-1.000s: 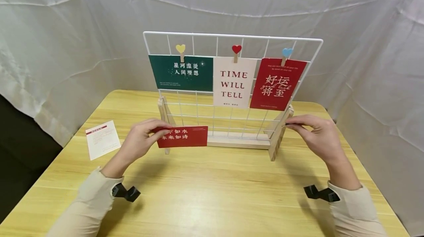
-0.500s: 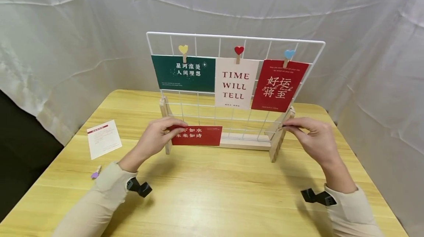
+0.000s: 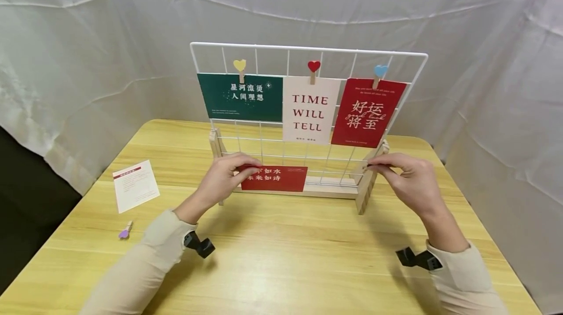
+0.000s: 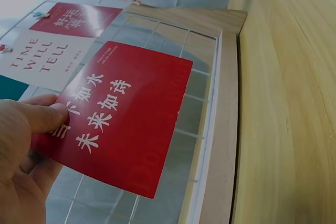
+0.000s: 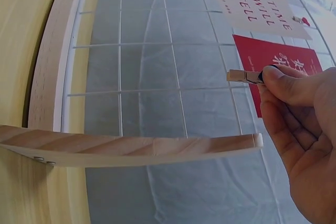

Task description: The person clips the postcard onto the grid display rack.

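Note:
My left hand pinches a red card with white Chinese characters by its left edge, thumb in front. The card is held before the lower part of a white wire grid rack on wooden feet. Between thumb and fingertips, my right hand grips a small wooden clothespin with a dark end, close to the rack's right wooden foot. Its wooden tip points toward the grid in the right wrist view. The thumb and fingers hide most of the dark end.
A green card, a cream card and another red card hang on the grid from heart-topped clothespins. To the left on the table lie a white card and a purple heart clothespin.
My left hand has carried the red card rightward along the grid's lower part, and the purple clothespin has come into sight. My right hand has shifted slightly left with its clothespin.

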### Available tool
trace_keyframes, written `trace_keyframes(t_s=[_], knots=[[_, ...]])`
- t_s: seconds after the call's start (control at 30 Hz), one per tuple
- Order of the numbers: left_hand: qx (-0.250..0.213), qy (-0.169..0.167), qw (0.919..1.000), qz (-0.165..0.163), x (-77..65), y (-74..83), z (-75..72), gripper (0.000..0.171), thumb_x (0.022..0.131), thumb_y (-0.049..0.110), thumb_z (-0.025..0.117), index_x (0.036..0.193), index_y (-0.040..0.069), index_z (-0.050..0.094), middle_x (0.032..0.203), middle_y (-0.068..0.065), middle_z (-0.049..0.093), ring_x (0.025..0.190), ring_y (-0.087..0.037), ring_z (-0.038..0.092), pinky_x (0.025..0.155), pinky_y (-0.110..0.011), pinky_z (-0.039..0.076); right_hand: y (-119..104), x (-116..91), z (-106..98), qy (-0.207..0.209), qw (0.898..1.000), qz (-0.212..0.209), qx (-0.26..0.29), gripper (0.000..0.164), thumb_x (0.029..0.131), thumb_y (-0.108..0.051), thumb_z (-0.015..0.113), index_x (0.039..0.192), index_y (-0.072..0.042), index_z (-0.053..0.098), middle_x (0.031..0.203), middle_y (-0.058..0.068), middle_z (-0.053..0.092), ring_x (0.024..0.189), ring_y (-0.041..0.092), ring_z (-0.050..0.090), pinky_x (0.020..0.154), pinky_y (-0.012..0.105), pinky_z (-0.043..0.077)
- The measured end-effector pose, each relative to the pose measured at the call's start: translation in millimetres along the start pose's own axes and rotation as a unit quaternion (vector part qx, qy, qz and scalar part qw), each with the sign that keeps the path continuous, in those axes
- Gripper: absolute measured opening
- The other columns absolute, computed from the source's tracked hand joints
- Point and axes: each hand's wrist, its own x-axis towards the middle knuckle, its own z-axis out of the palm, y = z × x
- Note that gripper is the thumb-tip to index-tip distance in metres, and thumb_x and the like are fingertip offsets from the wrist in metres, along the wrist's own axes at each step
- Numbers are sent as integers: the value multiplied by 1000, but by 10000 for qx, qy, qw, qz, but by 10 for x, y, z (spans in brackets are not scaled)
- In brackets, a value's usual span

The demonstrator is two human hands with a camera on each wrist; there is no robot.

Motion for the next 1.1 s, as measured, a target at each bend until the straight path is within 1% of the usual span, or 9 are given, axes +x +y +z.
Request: trace_keyframes(t_s=[0.1,0.23,0.4,0.63,0.7,0.87,1.1], knots=[[-46,76,9999,110,26,-1,52,18,86,4,74,103,9,75,101,1,72,87,-10,65,72,-26,55,-20,36,19,-47,9999,-119,-66,25,73,8,81,88,-12,79,86,0,75,81,-8,62,70,7,44],[-121,140,9996,195,49,-11,125,18,86,3,74,102,10,75,101,0,72,88,-11,66,72,-26,55,-32,75,51,-123,9997,-233,16,26,72,8,81,88,-13,79,85,-2,74,79,-3,65,70,9,46],[-176,125,9997,80,78,-12,216,17,87,3,73,103,10,75,102,0,72,88,-11,65,73,-26,55,-51,112,93,-175,9995,-270,8,26,72,7,82,88,-13,79,85,-3,74,75,4,65,67,9,44],[-56,116,9999,-42,137,17,323,16,88,6,72,102,13,75,101,2,72,87,-9,65,74,-26,55,-79,167,159,-200,9995,-219,52,22,74,5,81,87,-12,79,83,-2,74,71,6,65,65,9,44],[-31,103,9999,-42,151,29,347,16,89,6,72,103,13,75,102,2,72,88,-9,65,74,-26,54,-92,183,177,-187,9995,-233,58,21,74,5,81,86,-12,79,82,-2,74,71,7,65,65,9,44],[7,117,9999,-45,185,52,400,16,89,7,72,104,12,75,102,2,72,88,-9,66,75,-24,54,-129,220,219,-208,9994,-238,129,20,74,4,82,86,-11,79,83,-2,74,74,9,67,71,7,45],[-71,136,9998,-126,255,86,486,16,90,7,71,104,13,75,102,2,72,90,-8,66,77,-23,54,-150,249,302,-215,9992,-251,233,19,75,4,81,85,-11,79,83,-1,75,74,10,68,67,7,44]])
